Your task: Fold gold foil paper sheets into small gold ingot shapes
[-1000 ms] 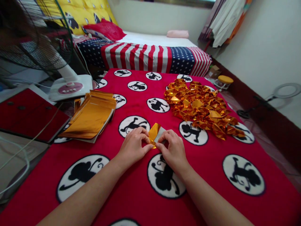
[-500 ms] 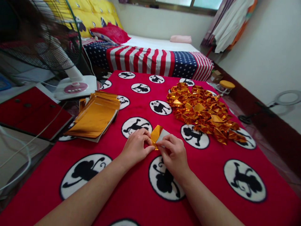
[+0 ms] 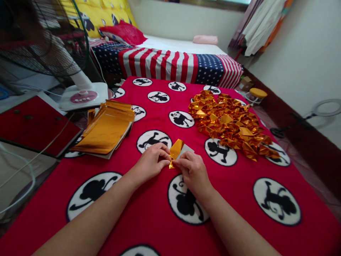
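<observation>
Gold paper [image 3: 176,148], pinched end [image 3: 171,165] farther left

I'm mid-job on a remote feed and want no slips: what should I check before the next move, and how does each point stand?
1. Left hand pinching the partly folded foil sheet: ok, at its left edge.
2. Right hand on the same sheet: ok, fingertips at its near end.
3. Crease under the fingertips neat: cannot tell, fingers cover part of it.
4. Stack of flat gold foil sheets squared up: not ok, edges lie uneven.
5. Pile of folded foil pieces apart from the right hand: ok, farther off to the right on the red monkey-print blanket.
</observation>
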### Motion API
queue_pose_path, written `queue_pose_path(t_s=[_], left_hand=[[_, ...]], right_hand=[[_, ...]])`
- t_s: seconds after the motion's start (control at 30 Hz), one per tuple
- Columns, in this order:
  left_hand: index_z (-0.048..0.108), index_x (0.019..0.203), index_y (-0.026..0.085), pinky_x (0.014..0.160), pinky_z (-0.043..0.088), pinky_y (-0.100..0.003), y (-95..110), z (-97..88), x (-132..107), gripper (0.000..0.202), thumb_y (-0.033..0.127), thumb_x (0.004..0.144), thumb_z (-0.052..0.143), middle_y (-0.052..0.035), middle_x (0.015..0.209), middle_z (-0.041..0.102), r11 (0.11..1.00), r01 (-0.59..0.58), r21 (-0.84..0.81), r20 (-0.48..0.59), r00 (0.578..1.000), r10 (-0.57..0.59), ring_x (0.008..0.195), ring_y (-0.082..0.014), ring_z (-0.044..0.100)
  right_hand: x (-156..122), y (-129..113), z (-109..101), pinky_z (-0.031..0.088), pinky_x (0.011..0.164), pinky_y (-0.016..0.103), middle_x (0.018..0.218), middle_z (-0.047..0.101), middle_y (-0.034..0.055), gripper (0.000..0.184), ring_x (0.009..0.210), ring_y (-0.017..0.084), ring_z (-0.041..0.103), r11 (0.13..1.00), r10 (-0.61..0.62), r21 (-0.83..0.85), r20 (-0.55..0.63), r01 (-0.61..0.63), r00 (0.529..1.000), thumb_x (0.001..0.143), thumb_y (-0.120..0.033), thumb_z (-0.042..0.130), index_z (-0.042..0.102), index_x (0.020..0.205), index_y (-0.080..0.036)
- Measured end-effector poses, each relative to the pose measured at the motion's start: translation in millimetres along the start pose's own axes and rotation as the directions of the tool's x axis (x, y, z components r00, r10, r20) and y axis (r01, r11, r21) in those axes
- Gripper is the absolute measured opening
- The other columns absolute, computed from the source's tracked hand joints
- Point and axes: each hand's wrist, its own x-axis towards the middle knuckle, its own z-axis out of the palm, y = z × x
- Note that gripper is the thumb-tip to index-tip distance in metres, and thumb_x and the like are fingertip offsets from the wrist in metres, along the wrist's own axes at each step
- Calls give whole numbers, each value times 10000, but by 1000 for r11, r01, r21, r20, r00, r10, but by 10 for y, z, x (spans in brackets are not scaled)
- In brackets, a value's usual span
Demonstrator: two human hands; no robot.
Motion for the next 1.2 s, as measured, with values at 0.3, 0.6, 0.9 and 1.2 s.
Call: queue_pose_path(t_s=[0.3, 0.6, 0.9, 1.2], left_hand=[[704, 673, 193, 849, 488, -328, 20, 37, -16, 124, 80, 719, 683, -36, 914, 639, 998, -27, 60, -45, 999, 30, 888, -174, 593], [709, 678, 191, 848, 487, -329, 30, 19, -12, 135, 69, 721, 670, -37, 923, 636, 998, -11, 59, -32, 999, 13, 895, -175, 593], [703, 675, 193, 851, 488, -329, 21, 32, -13, 140, 65, 721, 670, -35, 920, 637, 998, -29, 53, -40, 999, 31, 891, -172, 596], [717, 713, 193, 859, 481, -322, 1, -14, -12, 128, 67, 723, 697, -37, 937, 631, 999, -41, 22, 17, 999, 41, 924, -174, 592]], right_hand=[[6, -48, -11, 370, 722, 312, 772, 609, 19, 140, 789, 171, 561, 998, 58, 22, 3, -58, 998, 847, -174, 629, 750, 842, -244], [12, -61, -44, 395, 736, 319, 788, 626, 5, 148, 786, 172, 575, 992, 78, 93, 23, -79, 997, 750, -173, 722, 747, 871, -254], [4, -80, -27, 411, 741, 318, 784, 633, 8, 114, 785, 180, 577, 991, 107, 79, 3, -107, 994, 751, -199, 735, 741, 851, -253], [19, -107, -23, 407, 732, 315, 798, 639, 15, 109, 788, 184, 577, 990, 130, 60, 4, -130, 992, 749, -193, 729, 740, 844, -246]])
